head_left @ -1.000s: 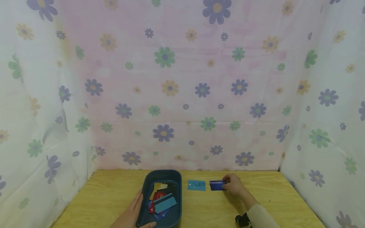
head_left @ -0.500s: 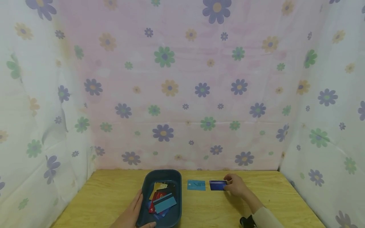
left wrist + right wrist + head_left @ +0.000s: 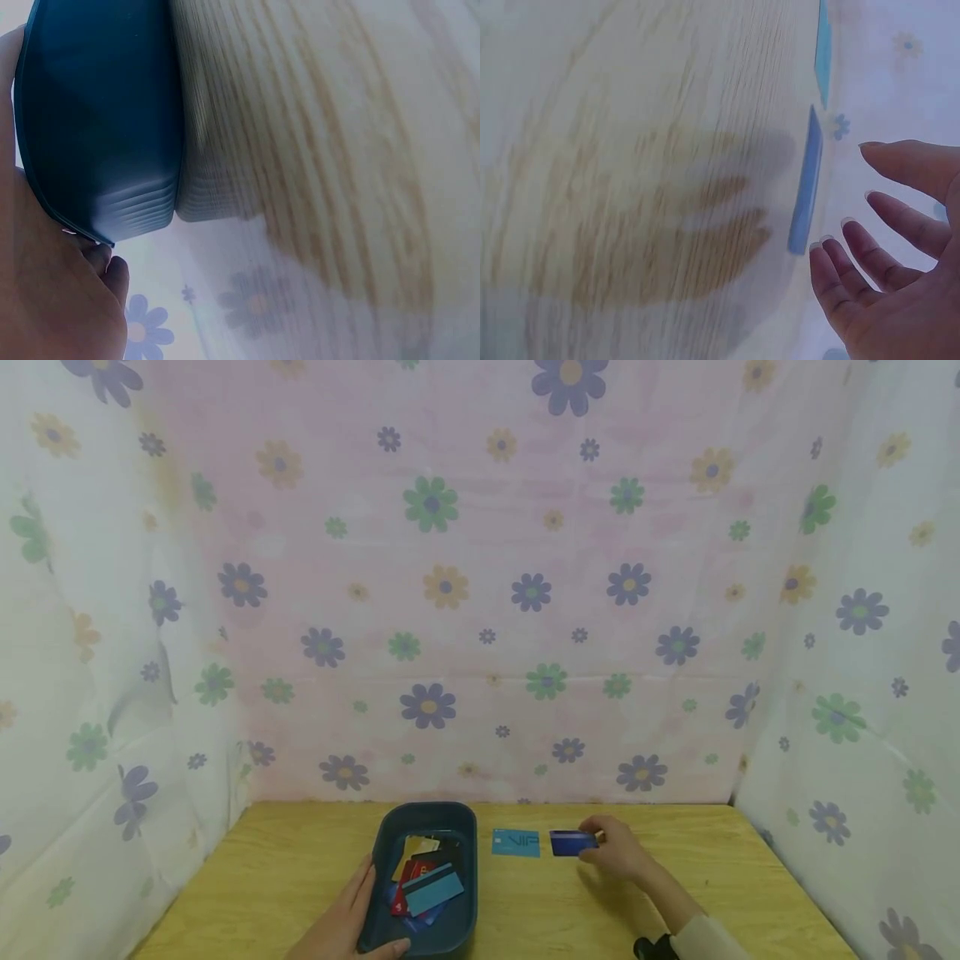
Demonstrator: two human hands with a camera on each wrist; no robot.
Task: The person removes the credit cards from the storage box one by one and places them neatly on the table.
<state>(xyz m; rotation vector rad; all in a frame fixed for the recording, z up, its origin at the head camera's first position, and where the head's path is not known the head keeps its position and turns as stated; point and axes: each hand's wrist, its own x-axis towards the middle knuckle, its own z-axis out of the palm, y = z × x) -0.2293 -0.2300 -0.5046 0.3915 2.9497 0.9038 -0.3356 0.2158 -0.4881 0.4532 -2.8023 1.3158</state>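
Observation:
My left hand grips a dark blue tray, fingers along its left side and thumb over the near rim. In the left wrist view that hand shows against the tray's wall. Just right of the tray, a light blue VIP card lies flat on the table. A dark blue card lies in line beside it. Over that card's right end hovers my right hand. Seen from the right wrist, this hand has thumb and fingers spread, holding nothing, apart from the dark blue card.
Inside the tray several cards overlap: a light blue striped card, a red card, a gold card and others. The wooden table ends at a flower-patterned cloth backdrop, which also rises on both sides.
My right hand has let go of the dark blue card's right end, and its fingers have spread apart. Both table cards lie where they were. The left hand stays on the tray.

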